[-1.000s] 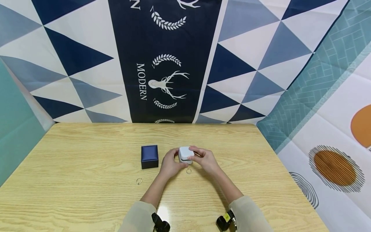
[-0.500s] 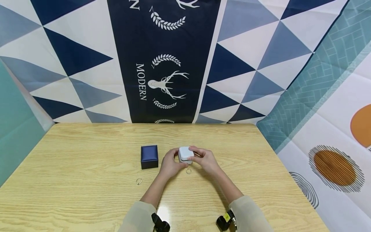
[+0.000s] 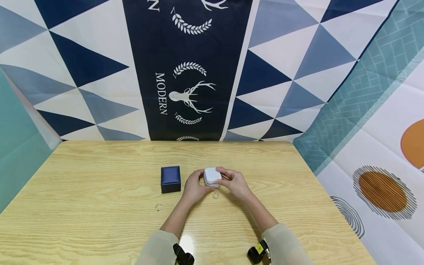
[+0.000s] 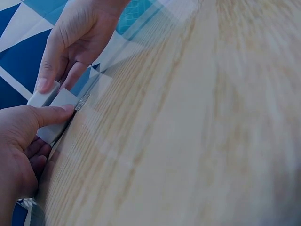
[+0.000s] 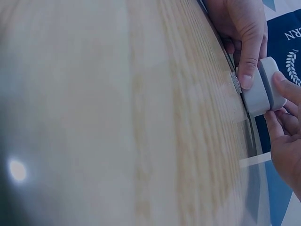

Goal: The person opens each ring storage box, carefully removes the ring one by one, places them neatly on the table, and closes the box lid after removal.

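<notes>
A small white ring box [image 3: 212,175] stands on the table between both hands. My left hand [image 3: 194,187] grips its base, thumb on the near side. From the right, my right hand [image 3: 236,183] pinches the lid between thumb and fingers. In the right wrist view a grey seam [image 5: 266,84] shows between lid and base. A thin ring [image 3: 215,198] lies right in front of the box; in the left wrist view this ring [image 4: 82,101] looks sparkly. Left of the left hand sits a navy ring box [image 3: 170,175] with its lid down. The white box's inside is hidden.
Another thin ring [image 3: 159,210] lies on the wooden table [image 3: 99,176], nearer the front than the navy box. A patterned cloth [image 3: 188,48] hangs behind the table's back edge. Light sleeves and black wrist cameras [image 3: 183,255] sit near the front.
The gap between the white box's lid and base looks slightly narrower than a second ago. Both hands keep nearly the same place; the rings and navy box have not moved.
</notes>
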Demonstrator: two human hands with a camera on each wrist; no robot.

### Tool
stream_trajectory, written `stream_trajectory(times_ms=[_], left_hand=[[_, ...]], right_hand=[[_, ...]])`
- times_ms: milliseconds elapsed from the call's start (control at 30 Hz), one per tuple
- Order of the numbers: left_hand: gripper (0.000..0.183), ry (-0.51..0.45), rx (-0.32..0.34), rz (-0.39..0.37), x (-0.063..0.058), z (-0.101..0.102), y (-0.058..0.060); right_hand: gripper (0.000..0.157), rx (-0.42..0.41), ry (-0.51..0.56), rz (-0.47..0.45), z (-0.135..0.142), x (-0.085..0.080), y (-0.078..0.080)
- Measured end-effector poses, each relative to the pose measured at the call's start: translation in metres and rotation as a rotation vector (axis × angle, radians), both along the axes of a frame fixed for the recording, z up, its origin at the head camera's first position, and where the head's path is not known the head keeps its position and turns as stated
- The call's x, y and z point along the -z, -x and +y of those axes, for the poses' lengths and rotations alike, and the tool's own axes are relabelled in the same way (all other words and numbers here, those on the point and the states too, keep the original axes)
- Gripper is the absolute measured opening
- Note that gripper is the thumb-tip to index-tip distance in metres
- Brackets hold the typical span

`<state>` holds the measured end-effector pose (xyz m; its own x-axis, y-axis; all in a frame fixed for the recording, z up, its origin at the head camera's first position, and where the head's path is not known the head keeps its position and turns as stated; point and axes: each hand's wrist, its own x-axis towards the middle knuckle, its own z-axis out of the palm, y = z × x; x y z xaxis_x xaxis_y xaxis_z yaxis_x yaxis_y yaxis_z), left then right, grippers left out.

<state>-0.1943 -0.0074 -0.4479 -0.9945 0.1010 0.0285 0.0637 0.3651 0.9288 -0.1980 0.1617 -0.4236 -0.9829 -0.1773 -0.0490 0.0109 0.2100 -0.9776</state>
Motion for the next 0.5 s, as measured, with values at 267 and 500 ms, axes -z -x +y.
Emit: stream_trajectory(times_ms=[267,500], left_hand=[[0.068,-0.011,0.001,-0.005,-0.0005,0.0,-0.0009],[0.067,-0.009,-0.002,0.002,0.0007,0.0009,-0.0003]], right_hand=[[0.051,-0.003,0.007,-0.002,-0.0002,0.0019,0.0007],[0.055,-0.018,0.011,-0.024,0.0,0.0016,0.0013]])
